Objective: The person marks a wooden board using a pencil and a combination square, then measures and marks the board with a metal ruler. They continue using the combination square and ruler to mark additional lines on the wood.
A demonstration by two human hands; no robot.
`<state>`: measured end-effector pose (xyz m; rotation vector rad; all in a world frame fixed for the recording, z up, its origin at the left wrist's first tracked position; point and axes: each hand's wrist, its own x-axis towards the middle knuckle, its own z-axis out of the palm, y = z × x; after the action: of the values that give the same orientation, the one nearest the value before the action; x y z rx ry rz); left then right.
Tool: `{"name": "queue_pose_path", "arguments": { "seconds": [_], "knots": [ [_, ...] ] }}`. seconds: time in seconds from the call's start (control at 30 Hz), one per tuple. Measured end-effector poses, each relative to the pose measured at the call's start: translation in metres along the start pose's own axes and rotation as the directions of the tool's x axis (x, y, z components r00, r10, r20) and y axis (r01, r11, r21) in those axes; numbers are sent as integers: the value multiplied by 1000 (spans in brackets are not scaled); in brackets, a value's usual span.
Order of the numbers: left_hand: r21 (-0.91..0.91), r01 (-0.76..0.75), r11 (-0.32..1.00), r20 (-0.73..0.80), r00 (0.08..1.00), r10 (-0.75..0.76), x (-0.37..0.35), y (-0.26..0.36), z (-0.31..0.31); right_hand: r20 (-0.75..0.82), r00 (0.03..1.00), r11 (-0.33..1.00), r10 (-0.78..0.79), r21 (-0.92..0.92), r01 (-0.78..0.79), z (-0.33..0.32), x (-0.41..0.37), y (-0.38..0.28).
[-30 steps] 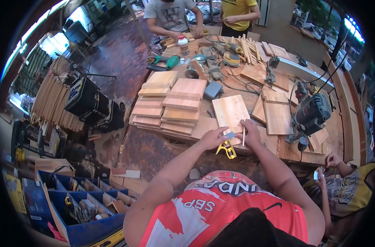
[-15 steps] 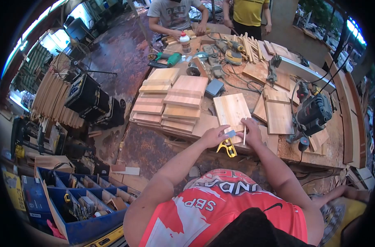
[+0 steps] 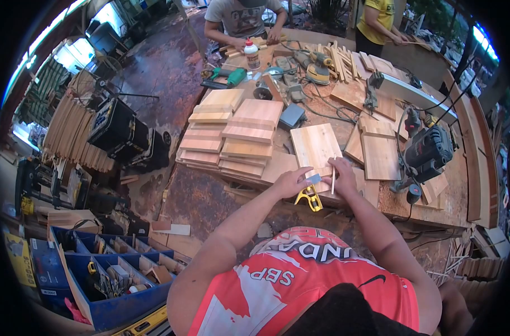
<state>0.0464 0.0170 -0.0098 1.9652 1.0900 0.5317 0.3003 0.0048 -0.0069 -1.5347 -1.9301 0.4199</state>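
Observation:
My left hand point(image 3: 292, 182) is closed on a yellow combination square point(image 3: 309, 199), whose short metal blade point(image 3: 314, 178) lies across the near end of a light wooden board point(image 3: 316, 144). In my right hand point(image 3: 344, 177) is a thin pale stick point(image 3: 333, 180), perhaps a pencil, held upright between the fingers at the board's near right corner. The board lies flat on the workbench in front of me. Left of it are two stacks of similar boards point(image 3: 252, 121).
A router point(image 3: 428, 154) stands on the right of the sawdust-covered workbench point(image 3: 389, 203). Behind are a sander point(image 3: 318, 74), a glue bottle point(image 3: 252, 55), a green power tool point(image 3: 236, 77) and cables. Two people point(image 3: 238, 22) work beyond. A blue toolbox point(image 3: 120, 311) sits lower left.
The co-worker in yellow has moved right and turned sideways. At the lower right, the arm and yellow clothing of another person have mostly left view. My hands have barely moved.

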Motion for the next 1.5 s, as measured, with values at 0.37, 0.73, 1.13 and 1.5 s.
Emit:
{"name": "queue_pose_path", "arguments": {
  "seconds": [0.37, 0.73, 1.13, 1.5],
  "knots": [
    [-23, 4, 1000, 19, 1000, -3, 0, 4, -3, -21, 999, 999, -39, -11, 39, 1, 0, 3],
    [-17, -4, 1000, 27, 1000, 4, 0, 1, -3, -5, 1000, 1000, -21, -11, 21, 3, 0, 6],
    [-17, 7, 1000, 20, 1000, -6, -1, 2, -2, 3, 1000, 1000, 7, -4, -7, 2, 0, 4],
    [-21, -6, 1000, 10, 1000, 6, -1, 1, -1, -7, 1000, 1000, -2, 3, 3, 2, 0, 5]
  ]
}}
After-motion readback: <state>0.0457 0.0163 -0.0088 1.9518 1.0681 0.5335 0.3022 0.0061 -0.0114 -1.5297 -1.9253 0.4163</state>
